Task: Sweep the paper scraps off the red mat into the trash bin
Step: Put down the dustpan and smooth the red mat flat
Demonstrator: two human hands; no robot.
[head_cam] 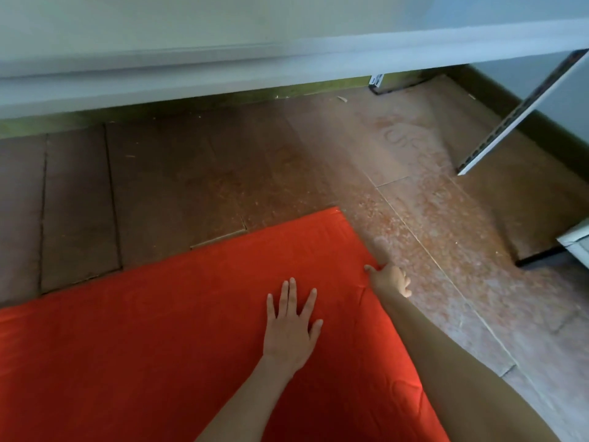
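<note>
Pressing the left hand [290, 320] flat on the red mat [159, 330] spread on the floor [191, 173], fingers straight and released; pinching the mat's right edge with the right hand [389, 279]. No scraps or bin in view. Best to lift that edge slowly, keeping it taut

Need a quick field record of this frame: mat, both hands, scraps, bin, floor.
mat: red mat lying on the floor, its far right corner in view
left hand: left hand flat on the mat, fingers spread
right hand: right hand at the mat's right edge, thumb on the mat; blurred, grip unclear
scraps: none visible on the mat
bin: not in view
floor: floor brown panels on the left, pale speckled surface on the right
</note>
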